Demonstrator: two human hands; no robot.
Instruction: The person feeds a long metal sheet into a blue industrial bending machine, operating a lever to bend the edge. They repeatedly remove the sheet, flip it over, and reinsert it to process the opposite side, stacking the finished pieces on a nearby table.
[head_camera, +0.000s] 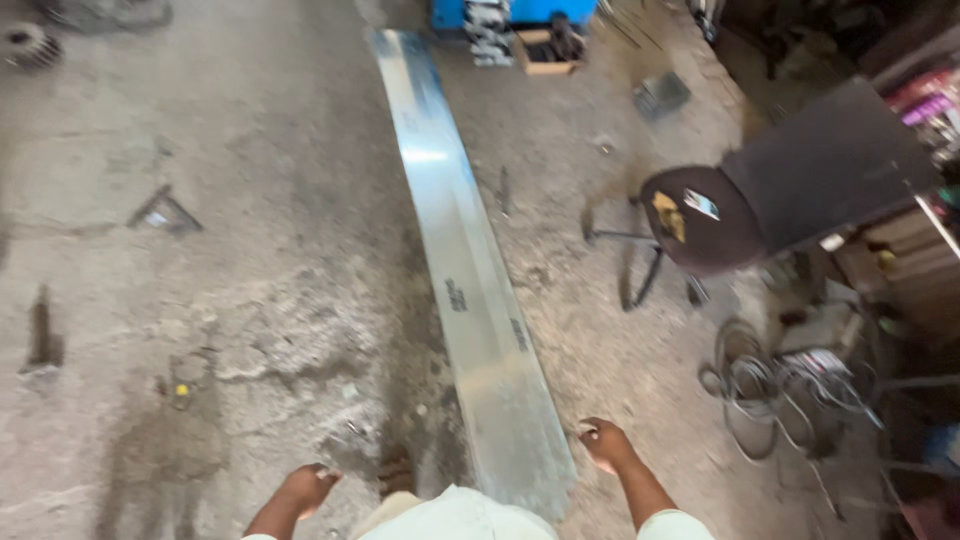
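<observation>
The long, shiny folded sheet-metal strip (470, 290) lies on the concrete floor (250, 250), its long axis running straight away from you. Near end sits between your hands. Your right hand (605, 443) is nearer, loosely curled, empty; your left hand (308, 488) likewise holds nothing.

Left hand (308, 489) loosely curled, hanging low; right hand (605, 443) curled likewise

a round dark stool (700, 220), coiled cable (760, 385) — a blue machine (515, 12) beyond, on concrete floor (200, 300).
</observation>
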